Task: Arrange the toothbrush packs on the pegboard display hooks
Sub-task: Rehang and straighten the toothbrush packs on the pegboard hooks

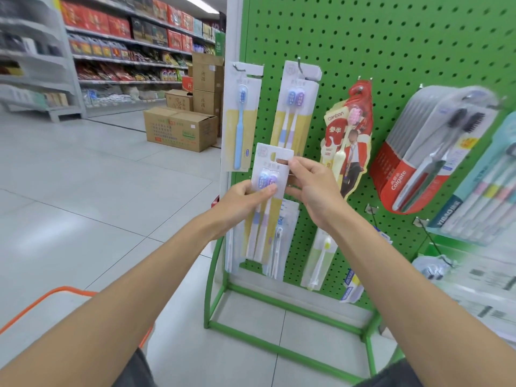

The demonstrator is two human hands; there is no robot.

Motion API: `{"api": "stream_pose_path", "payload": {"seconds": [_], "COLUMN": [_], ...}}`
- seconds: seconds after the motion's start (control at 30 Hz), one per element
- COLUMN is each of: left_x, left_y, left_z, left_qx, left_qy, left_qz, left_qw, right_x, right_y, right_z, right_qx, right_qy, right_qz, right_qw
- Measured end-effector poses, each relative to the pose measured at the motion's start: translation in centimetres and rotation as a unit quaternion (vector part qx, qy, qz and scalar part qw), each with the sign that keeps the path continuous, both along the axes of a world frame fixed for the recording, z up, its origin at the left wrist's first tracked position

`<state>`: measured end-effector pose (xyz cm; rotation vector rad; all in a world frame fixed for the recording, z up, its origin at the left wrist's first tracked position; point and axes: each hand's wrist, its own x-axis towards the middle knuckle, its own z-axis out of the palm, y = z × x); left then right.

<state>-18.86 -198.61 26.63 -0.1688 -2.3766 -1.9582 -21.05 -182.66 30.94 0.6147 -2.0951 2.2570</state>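
Two hands: left hand (pixel 245 199) grips the twin-brush pack (pixel 275 156) at its blister, thumb across the front. The right hand (pixel 315 188) has its fingers (pixel 301 164) pinching the card's right edge beside the hang slot.
Pack position: upright before the pegboard (pixel 391 37), just below the matching hung pack (pixel 296 107), on no hook.
Why so: the grips leave the slot free, probably for threading onto the hook (pixel 300 62) above.
Neighbours: single blue pack (pixel 241 121) left, red pack (pixel 349 135) right, like hung with like.
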Motion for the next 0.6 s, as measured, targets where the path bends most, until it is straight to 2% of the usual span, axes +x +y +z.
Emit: {"api": "stream_pose_path", "payload": {"seconds": [0.1,0.23,0.37,0.5,0.6], "left_x": [0.5,0.7,0.6,-1.1,-2.6], "left_y": [-0.1,-0.8,-1.4,-2.0,-2.2], "left_z": [2.3,6.1,8.9,11.1,12.4], "left_qx": [-0.008,0.024,0.015,0.060,0.070], "left_qy": [0.000,0.000,0.021,0.076,0.103], "left_qz": [-0.030,-0.046,-0.059,0.049,0.100], "left_qw": [1.000,0.999,0.998,0.994,0.987], "right_x": [-0.1,-0.1,-0.6,-2.0,-3.8], "right_y": [-0.7,-1.5,-0.7,1.5,2.3], "right_z": [1.7,4.0,6.9,11.4,14.4], "right_qx": [0.022,0.027,0.110,0.222,0.280], "right_qy": [0.018,0.010,0.063,0.195,0.228], "right_qz": [-0.029,-0.067,-0.082,-0.197,-0.236], "right_qw": [0.999,0.997,0.989,0.935,0.902]}}
